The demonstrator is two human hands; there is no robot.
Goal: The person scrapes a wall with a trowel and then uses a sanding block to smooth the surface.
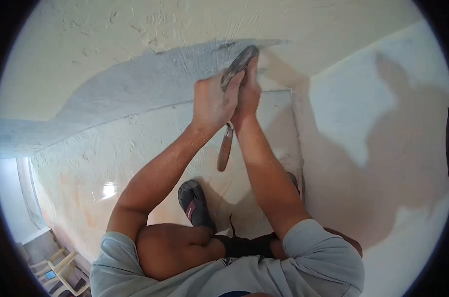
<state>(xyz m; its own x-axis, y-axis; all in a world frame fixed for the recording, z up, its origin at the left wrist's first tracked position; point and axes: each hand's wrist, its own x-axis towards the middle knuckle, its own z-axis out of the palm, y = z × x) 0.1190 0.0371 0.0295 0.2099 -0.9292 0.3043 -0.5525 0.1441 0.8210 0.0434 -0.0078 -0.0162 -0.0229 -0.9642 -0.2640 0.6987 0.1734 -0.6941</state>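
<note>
Near the top middle, my left hand (214, 101) and my right hand (249, 94) are together, fingers closed on a dark, worn, flat tool (240, 65). The tool's far end lies by the upper edge of a grey patch (135, 79) on the rough, pale plastered wall (135, 24). Below my wrists, a brown wooden handle (225, 152) with a metal neck points down toward my feet. My palms hide how this handle joins the tool, if it does.
A speckled pale surface (100, 148) with a dark border line lies below the patch. On the right, another wall (343, 109) carries shadows. My shod foot (193, 200) is below the handle. Cream plastic furniture (61, 267) stands at the lower left.
</note>
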